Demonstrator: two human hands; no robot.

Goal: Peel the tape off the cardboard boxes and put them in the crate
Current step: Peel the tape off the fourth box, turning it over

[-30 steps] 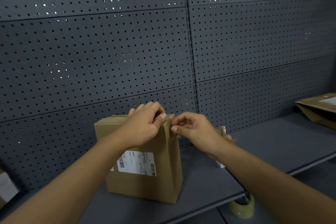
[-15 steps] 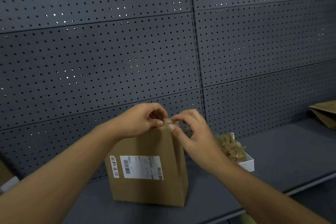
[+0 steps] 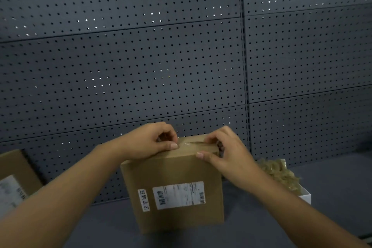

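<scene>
Apparently both hands were pinching tape (image 3: 193, 144) along the cardboard box (image 3: 175, 187) top: left hand (image 3: 153, 141) anchoring, right hand (image 3: 223, 153) best peeling low and steadily.

Second box (image 3: 14, 179) cut off at left edge.

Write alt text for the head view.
Two hands work at the tape on top of a labelled cardboard box standing on a grey shelf: the left hand pinches it, the right hand grips the box's top edge. A white tray of crumpled tape sits right.
</scene>
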